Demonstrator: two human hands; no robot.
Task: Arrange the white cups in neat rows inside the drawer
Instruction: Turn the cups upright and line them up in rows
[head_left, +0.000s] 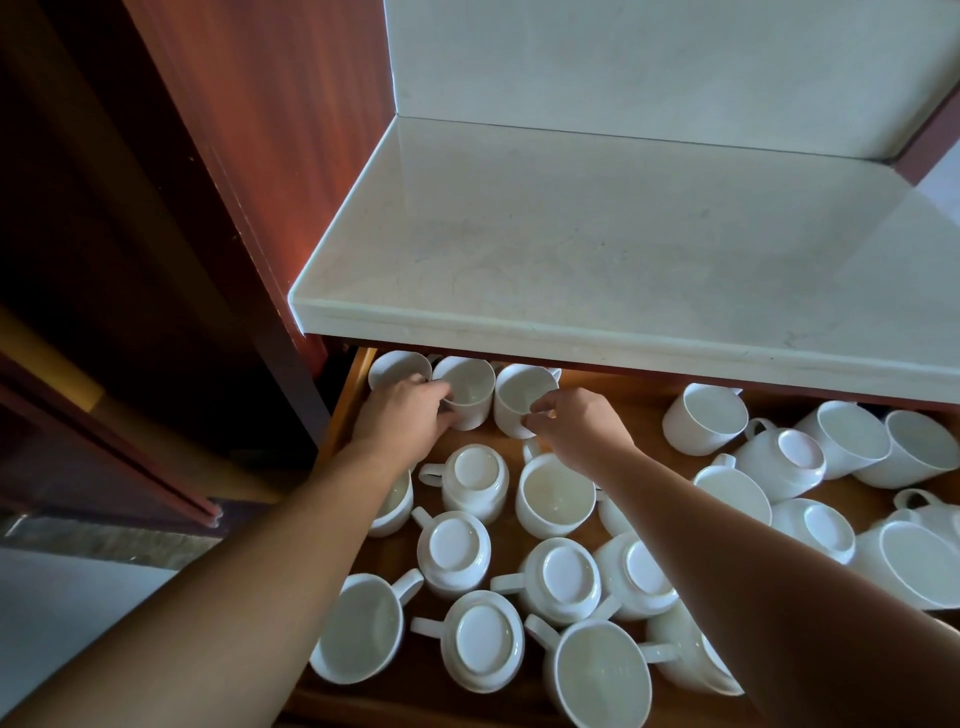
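I judge only one row begun, just under the counter (597, 338): my left hand (400, 415) grips the second cup (470, 389), my right hand (576, 423) pinches the third cup (519, 397) by its rim; the other cups (470, 642), away from the counter, lie unsorted.

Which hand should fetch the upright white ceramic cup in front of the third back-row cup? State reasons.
Likely right. The right hand pinches the rim of that third cup, and the upright white ceramic cup sits directly below its wrist. The left hand grips the second back-row cup, farther left.
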